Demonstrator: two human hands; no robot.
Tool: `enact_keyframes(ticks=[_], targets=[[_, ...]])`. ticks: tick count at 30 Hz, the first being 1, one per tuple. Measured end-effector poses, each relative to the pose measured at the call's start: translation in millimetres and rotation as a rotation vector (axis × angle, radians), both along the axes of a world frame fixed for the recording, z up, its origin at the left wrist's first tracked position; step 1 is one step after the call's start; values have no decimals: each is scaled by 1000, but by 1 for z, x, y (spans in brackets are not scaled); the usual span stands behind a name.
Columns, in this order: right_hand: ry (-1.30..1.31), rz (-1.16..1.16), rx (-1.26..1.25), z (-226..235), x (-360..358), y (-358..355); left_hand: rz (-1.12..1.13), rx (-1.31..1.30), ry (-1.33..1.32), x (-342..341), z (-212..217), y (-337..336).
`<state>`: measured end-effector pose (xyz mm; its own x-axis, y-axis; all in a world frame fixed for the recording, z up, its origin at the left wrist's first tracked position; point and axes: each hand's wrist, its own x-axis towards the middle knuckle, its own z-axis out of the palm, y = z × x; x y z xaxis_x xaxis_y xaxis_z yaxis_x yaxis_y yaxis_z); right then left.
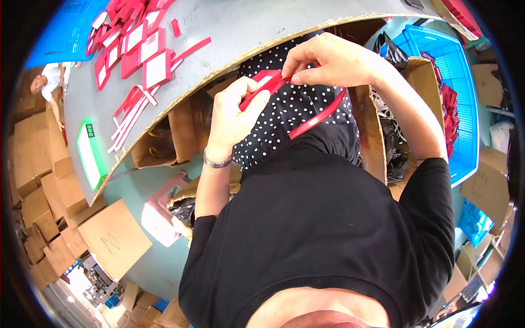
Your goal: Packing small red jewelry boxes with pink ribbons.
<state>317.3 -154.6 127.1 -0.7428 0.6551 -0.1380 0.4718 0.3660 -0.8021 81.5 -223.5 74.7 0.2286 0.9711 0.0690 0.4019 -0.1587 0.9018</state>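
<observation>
Both hands are closed on the same piece: the left hand (232, 117) pinches the lower end of a red luggage tag (262, 85) between thumb and fingers, while the right hand (331, 60) grips its upper end, fingertips curled tight over the edge. Neither hand is slack; each is clenched on that tag, which sits up in the air between them, over the lap and just short of the near edge of the grey table (246, 27). A red strap (317, 117) loops down from under the right hand and hangs across the polka-dot fabric; whether it is already threaded through the tag I can't make out, the fingers hide that spot.

As for progress, by the look of it this one is mid-assembly, tag and strap being joined. On the table's far left lies a heap of red tags with white inserts (134, 46), with loose straps (131, 117) fanned out beside them, so plenty there looks unfinished. Off to the right, a blue crate (462, 93) holds more red pieces stacked along its edge, possibly the completed ones, though I can't tell for sure. A green-lit scale (90, 153) sits on the table's left corner, untouched.
</observation>
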Motion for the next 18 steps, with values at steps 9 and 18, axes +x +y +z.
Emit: enact_keyframes(ticks=[9, 18], targets=[[47, -170, 211, 18, 17, -16, -7, 251, 115, 19, 18, 12], [107, -308, 309, 12, 67, -12, 22, 38, -19, 9, 14, 10]])
